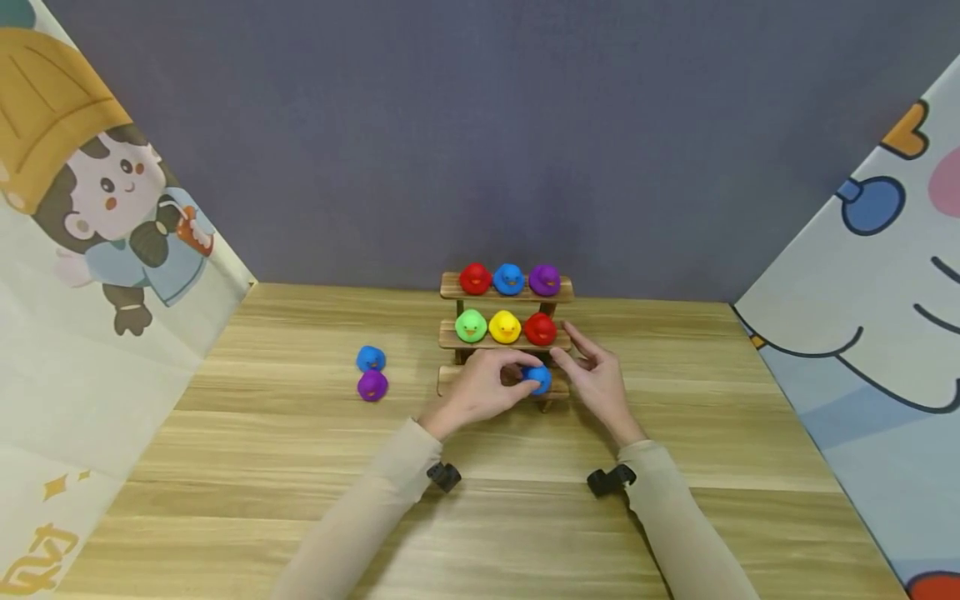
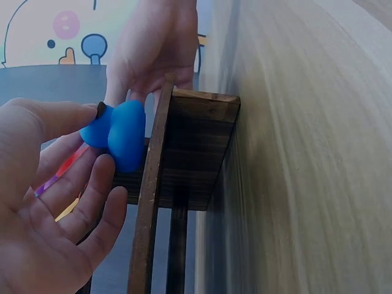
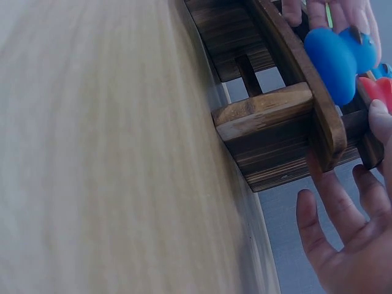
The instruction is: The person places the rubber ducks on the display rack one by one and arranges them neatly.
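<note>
A blue toy duck (image 1: 538, 380) is pinched between the thumb and fingers of my left hand (image 1: 483, 390), over the right end of the lowest board of a three-tier wooden stand (image 1: 450, 288). In the left wrist view, the duck (image 2: 127, 136) is at the board's edge; whether it touches is unclear. My right hand (image 1: 600, 385) is at the stand's right side, its fingers extended around the end of the middle board, near a red duck (image 1: 541, 330). Contact there is hard to tell. Green (image 1: 471, 327) and yellow ducks (image 1: 505, 327) share that middle tier.
On the top tier sit a red duck (image 1: 476, 279), a blue duck (image 1: 509, 279) and a purple duck (image 1: 544, 281). Left of the stand, another blue duck (image 1: 371, 359) and purple duck (image 1: 372, 386) lie on the wooden table (image 1: 300, 467). A grey panel (image 1: 360, 150) rises behind.
</note>
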{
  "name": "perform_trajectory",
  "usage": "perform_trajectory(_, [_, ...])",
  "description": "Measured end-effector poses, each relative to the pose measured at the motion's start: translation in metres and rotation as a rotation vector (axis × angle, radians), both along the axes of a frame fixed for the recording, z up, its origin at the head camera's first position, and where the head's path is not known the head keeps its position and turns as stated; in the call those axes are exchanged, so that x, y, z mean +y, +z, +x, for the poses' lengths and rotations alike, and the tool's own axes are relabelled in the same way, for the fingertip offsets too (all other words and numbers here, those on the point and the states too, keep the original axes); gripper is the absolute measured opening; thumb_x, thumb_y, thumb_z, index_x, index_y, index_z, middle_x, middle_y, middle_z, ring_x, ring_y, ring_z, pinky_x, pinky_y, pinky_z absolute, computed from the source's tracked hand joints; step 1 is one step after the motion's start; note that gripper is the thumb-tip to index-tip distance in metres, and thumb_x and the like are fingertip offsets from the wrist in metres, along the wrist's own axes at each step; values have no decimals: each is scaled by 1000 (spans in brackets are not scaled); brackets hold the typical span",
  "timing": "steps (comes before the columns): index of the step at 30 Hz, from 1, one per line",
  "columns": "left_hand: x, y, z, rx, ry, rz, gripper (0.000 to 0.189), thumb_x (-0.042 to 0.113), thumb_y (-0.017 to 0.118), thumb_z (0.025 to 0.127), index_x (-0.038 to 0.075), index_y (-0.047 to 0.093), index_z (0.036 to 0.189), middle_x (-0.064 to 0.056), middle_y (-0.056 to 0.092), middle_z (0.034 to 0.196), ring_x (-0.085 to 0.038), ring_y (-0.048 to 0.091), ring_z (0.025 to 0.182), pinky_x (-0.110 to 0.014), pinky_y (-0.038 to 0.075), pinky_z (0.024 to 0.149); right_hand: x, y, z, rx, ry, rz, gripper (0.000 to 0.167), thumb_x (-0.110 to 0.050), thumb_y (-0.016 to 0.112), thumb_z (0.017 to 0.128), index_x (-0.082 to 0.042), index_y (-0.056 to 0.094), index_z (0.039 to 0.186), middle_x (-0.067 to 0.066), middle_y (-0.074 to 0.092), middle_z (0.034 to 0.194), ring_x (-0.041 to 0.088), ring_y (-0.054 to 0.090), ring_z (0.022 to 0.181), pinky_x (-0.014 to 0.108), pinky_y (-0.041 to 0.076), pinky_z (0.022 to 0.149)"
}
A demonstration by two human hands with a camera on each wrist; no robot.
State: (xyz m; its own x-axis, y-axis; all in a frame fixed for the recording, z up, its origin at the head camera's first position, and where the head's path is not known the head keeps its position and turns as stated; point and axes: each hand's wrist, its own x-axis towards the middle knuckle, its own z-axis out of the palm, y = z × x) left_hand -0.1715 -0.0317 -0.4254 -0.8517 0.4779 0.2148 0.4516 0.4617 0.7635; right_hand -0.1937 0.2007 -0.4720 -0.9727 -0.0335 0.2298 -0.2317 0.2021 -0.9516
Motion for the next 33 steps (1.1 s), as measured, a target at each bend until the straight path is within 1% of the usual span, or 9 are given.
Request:
perform_trajectory(1, [1, -1, 0, 4, 7, -15, 31, 26, 78, 99, 19, 77, 130, 1, 79, 120, -11, 71, 97, -27, 59, 86, 0, 0, 0, 1, 1, -1, 55, -22, 76, 102, -14, 58, 153, 12, 52, 161, -5, 76, 91, 13, 49, 55])
perform_trajectory(4, [2, -3, 1, 10, 22, -41, 32, 26, 77, 100, 19, 77, 131, 0, 79, 121, -12, 71, 98, -27, 59, 85, 0, -1, 0, 1, 2, -3, 55, -22, 75, 102, -14, 58, 153, 13, 52, 161, -5, 76, 91, 13, 50, 55])
perform_trajectory(9, [4, -4, 2, 11, 33, -42, 33, 26, 75, 100, 18, 76, 132, -1, 79, 122, -13, 71, 99, -28, 59, 84, 0, -1, -1, 2, 6, -10, 55, -21, 75, 102, -13, 57, 153, 12, 51, 161, -7, 75, 92, 13, 54, 61])
perform_trajectory(16, [5, -4, 1, 11, 31, -39, 33, 26, 75, 101, 18, 76, 133, -1, 79, 122, -12, 71, 99, -28, 60, 86, 1, 0, -1, -4, 6, -17, 55, -21, 75, 102, -15, 58, 153, 10, 52, 161, -4, 76, 86, 14, 47, 52])
perform_trajectory(19, [5, -4, 1, 4, 29, -37, 33, 25, 75, 101, 18, 76, 133, -1, 79, 122, -13, 71, 100, -28, 60, 86, 1, 0, 0, -7, 5, -16, 54, -22, 75, 102, -16, 58, 153, 9, 52, 161, -4, 76, 85, 14, 48, 53])
perform_trajectory(28, [7, -6, 0, -9, 23, -33, 34, 27, 74, 101, 18, 75, 133, 0, 78, 126, -12, 72, 102, -27, 59, 88, 1, 0, 0, -10, 4, -24, 54, -21, 75, 102, -16, 59, 152, 11, 52, 162, -5, 76, 89, 13, 53, 59])
perform_trajectory(30, [6, -6, 1, -10, 24, -26, 34, 26, 74, 101, 18, 75, 134, 0, 77, 127, -12, 71, 102, -27, 59, 87, 1, 0, 0, -14, 3, -27, 54, -21, 75, 102, -15, 58, 153, 10, 52, 162, -5, 76, 88, 13, 52, 57])
perform_trajectory(33, [5, -5, 3, -6, 29, -10, 33, 26, 75, 101, 17, 75, 132, -1, 77, 127, -14, 72, 103, -27, 60, 88, 0, 0, -1, -24, 4, -26, 56, -18, 75, 102, -14, 57, 154, 11, 51, 162, -4, 76, 82, 13, 46, 51])
